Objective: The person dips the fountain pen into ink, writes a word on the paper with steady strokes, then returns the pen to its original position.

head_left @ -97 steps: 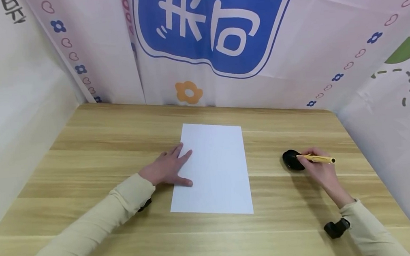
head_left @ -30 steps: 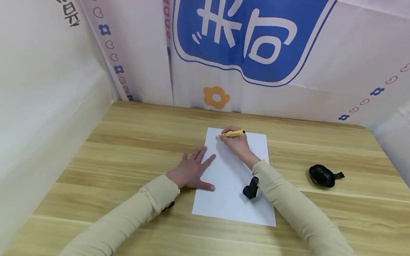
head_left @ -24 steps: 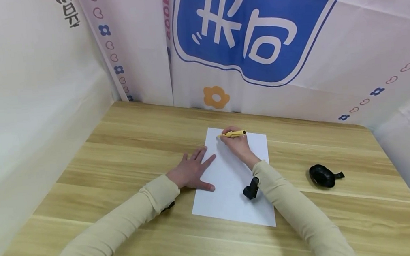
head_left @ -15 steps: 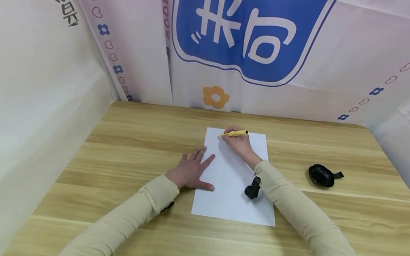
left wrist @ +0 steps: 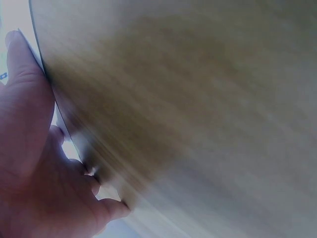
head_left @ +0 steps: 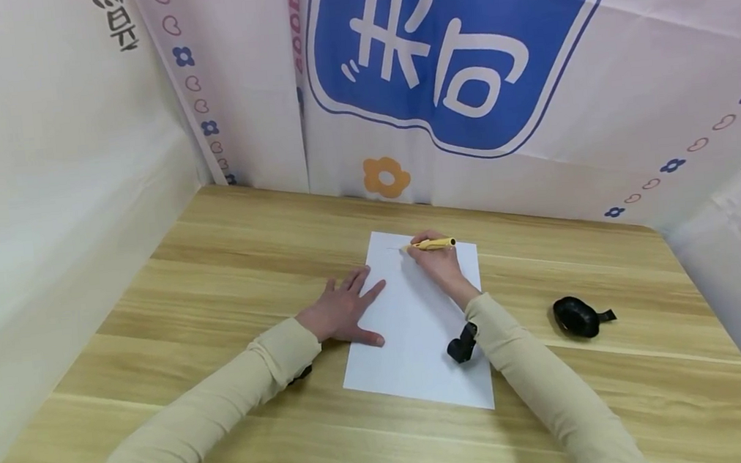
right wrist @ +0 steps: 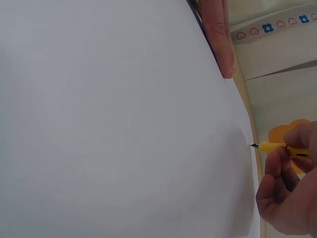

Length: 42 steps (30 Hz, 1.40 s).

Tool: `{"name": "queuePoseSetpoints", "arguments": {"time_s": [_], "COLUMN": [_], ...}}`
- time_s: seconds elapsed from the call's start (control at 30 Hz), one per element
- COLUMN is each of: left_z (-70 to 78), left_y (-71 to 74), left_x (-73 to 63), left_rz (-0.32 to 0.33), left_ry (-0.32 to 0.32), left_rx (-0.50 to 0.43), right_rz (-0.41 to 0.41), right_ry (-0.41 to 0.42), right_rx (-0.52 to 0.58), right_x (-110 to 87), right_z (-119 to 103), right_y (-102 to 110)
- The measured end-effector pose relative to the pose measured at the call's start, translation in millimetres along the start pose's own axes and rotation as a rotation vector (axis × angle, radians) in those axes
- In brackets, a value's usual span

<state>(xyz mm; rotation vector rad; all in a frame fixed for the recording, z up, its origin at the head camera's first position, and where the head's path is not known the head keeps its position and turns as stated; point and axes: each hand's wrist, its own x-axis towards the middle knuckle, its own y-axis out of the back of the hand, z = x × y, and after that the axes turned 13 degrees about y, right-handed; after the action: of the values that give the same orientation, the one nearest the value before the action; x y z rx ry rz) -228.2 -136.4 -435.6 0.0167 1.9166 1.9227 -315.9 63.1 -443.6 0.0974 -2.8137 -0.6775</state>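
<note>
A white sheet of paper [head_left: 402, 361] lies on the wooden table. My left hand [head_left: 341, 315] rests with spread fingers on its left edge; the left wrist view shows that hand's thumb [left wrist: 22, 59] over the paper. My right hand [head_left: 442, 263] pinches a yellow pen [head_left: 438, 243] between thumb and fingers near the sheet's top. In the right wrist view the pen's dark pointed tip [right wrist: 253, 146] is right at the paper. Just left of the tip, a short faint line [head_left: 392, 249] shows on the sheet.
A small black oval dish-like object [head_left: 575, 317] with a short tab lies on the table right of the paper. A printed cloth wall [head_left: 501, 132] stands along the back edge, with pale walls at both sides. A black wrist camera [head_left: 462, 342] hangs over the paper.
From the black object at the right, my right hand has come over the paper with the pen. Lately it has slid slightly right, and a faint line shows. My left hand stays put.
</note>
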Motion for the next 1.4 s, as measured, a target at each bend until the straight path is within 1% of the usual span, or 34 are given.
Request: {"name": "queuePoseSetpoints", "arguments": {"time_s": [0.17,0.5,0.77,1.03,1.4], "left_z": [-0.9,-0.4,-1.0,-1.5,-0.7], "left_y": [0.9,3.3,2.2,2.5,2.3], "left_x": [-1.0,-3.6,-2.0,-0.8,-1.1], "left_rz": [0.002,-0.015,-0.008,-0.012,-0.012], "left_ry": [-0.002,-0.009,-0.006,-0.008,-0.011], "left_rx": [-0.003,-0.022,-0.006,-0.004,-0.012], "right_rz": [0.006,0.011,0.022,0.049,0.054], "right_ry": [-0.008,-0.031,-0.053,-0.045,-0.055], "right_rx": [-0.008,0.025,0.019,0.013,0.021], "right_x": [-2.3,-5.3,-6.4,-6.8,-10.1], "right_z": [-1.0,0.7,0.6,3.8,5.8], "right_y": [3.4,8.2,12.7,15.2,21.1]}}
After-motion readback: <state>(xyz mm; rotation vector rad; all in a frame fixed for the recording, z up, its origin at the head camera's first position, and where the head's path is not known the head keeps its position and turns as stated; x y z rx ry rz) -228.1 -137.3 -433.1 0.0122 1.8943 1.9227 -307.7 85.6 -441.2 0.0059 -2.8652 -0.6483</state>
